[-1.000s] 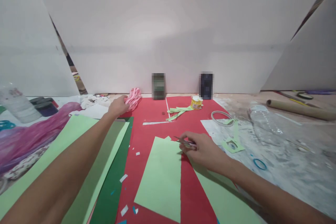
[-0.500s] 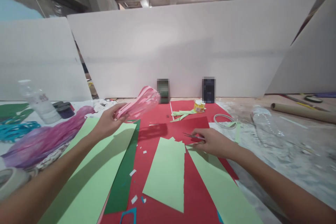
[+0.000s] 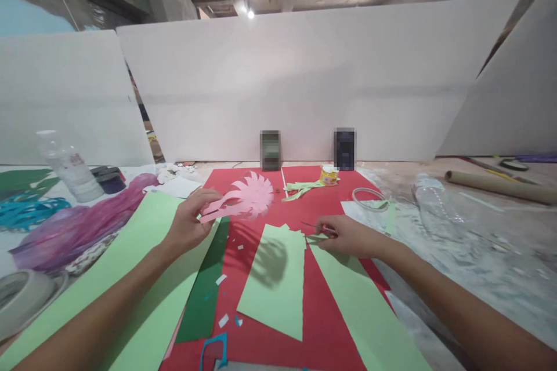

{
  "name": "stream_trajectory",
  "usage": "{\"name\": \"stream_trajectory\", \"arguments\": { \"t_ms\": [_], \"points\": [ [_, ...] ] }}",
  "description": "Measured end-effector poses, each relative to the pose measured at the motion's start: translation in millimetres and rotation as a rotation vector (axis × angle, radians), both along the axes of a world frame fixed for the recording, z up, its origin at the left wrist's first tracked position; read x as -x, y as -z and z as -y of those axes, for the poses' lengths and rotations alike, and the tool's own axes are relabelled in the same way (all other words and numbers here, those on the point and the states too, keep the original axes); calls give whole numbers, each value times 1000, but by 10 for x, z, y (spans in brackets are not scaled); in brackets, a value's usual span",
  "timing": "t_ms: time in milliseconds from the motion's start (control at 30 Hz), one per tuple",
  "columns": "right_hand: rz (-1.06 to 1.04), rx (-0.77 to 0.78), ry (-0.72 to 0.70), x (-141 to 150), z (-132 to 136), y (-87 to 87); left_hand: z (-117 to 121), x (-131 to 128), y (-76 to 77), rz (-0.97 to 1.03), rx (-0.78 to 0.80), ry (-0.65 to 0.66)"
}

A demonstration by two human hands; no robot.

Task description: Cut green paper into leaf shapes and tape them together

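My left hand [image 3: 195, 217] pinches the tail of a pink paper flower [image 3: 252, 197], whose fringed, curled petals fan out to the right above the red sheet [image 3: 322, 313]. A shadow of it falls on a light green paper piece [image 3: 272, 295] in the middle. My right hand [image 3: 342, 235] is closed around a pair of scissors [image 3: 319, 228], blades pointing left, their handles mostly hidden by the fingers. Under that hand lies a long light green strip [image 3: 369, 307]. A wide light green sheet [image 3: 143, 278] is beneath my left forearm, partly over a dark green sheet [image 3: 202, 295].
A yellow tub [image 3: 329, 176] stands behind cut green strips [image 3: 302, 188]. To the right are a tape ring [image 3: 369, 199], a clear bottle [image 3: 435, 203] and a cardboard tube [image 3: 500, 185]. A water bottle [image 3: 72, 168], purple plastic [image 3: 82, 226] and tape rolls [image 3: 26, 301] are at left.
The pink paper flower has moved down and turned, so its fringed head now faces me and spreads open. My left hand has lowered and shifted slightly right. My right hand has barely moved.
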State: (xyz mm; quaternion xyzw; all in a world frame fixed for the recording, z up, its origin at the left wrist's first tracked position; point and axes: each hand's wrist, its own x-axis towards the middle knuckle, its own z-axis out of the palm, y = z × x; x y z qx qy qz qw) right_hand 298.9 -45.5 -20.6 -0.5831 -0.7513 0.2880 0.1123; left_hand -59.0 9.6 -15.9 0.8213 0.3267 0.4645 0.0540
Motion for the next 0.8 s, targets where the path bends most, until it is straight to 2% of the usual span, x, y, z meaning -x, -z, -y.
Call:
{"name": "stream_trajectory", "arguments": {
  "t_ms": [167,500,733,800],
  "points": [
    [-6,-9,-9,3,-29,42,22,-18,19,-35,-66,24],
    [-25,-6,11,9,-30,75,48,11,89,-81,-63,22],
    [-45,-3,15,23,-27,107,96,0,58,-117,-33,-56],
    [-35,-21,9,17,-33,74,77,1,68,-129,-15,-114]
  ]
}}
